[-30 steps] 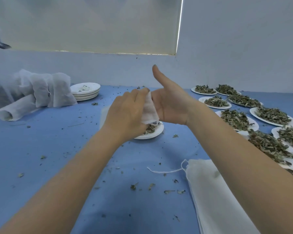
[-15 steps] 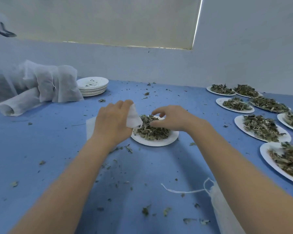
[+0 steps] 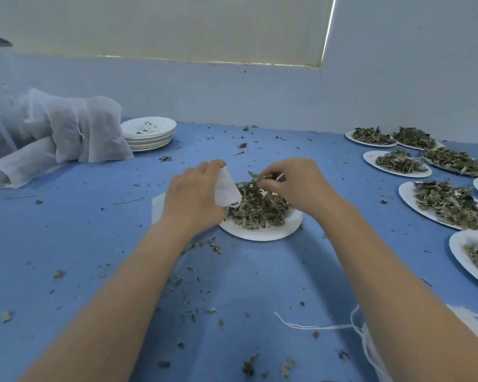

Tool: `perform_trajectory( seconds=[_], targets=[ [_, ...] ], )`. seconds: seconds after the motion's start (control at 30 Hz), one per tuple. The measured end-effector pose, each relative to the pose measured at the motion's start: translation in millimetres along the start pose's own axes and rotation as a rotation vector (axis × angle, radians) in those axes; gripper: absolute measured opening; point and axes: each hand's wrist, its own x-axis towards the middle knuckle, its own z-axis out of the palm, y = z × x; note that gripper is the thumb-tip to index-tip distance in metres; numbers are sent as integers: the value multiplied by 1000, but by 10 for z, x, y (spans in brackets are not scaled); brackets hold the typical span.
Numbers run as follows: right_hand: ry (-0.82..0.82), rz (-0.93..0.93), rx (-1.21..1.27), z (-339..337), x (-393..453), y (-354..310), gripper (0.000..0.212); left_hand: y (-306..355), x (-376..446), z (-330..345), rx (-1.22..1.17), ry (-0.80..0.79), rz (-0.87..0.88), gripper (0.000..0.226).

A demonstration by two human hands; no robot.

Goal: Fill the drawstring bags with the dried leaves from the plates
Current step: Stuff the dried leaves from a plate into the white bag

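Leaves [image 3: 260, 208]: dry, curled, grey-green, heaped on the plate [image 3: 262, 234] at mid-table.
Bag [image 3: 226, 190]: small, white gauze, held at the plate's left edge.
Left hand [image 3: 195, 198]: fingers curled round the bag.
Right hand [image 3: 301, 186]: fingertips pinching leaves above the heap.
Right side: more plates [image 3: 398, 164] heaped with leaves.

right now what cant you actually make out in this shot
Head view only:
- Drawstring bag: the left hand covers most of it, so its mouth and fill level are hidden.
- Right hand: fingertips pinch leaves, but its back hides how many.
- Spare bags: the right forearm and frame edge cut them off; count unknown.
- Rightmost plates: cropped by the right edge.
- Filled bags: contents not visible through the fabric.
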Motion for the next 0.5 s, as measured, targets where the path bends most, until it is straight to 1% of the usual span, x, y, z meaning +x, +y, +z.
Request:
perform_trajectory(
  seconds=[0.1, 0.2, 0.37, 0.43, 0.5],
  targets=[
    [72, -24, 62, -68, -15, -48, 11, 43, 26, 40, -10, -6, 21, 62],
    [83, -89, 1, -173, -38, -137, 14, 75, 41, 57, -15, -17, 38, 61],
    [-108, -192, -261, -230, -64, -345, 21, 110, 61, 68, -10, -2, 34, 62],
    [-179, -207, -308, -212, -66, -396, 25, 127, 63, 77, -7, 9, 30, 60],
    [-196, -252, -304, -172, -76, -419, 23, 140, 58, 94, 6, 5, 45, 60]
  ],
)
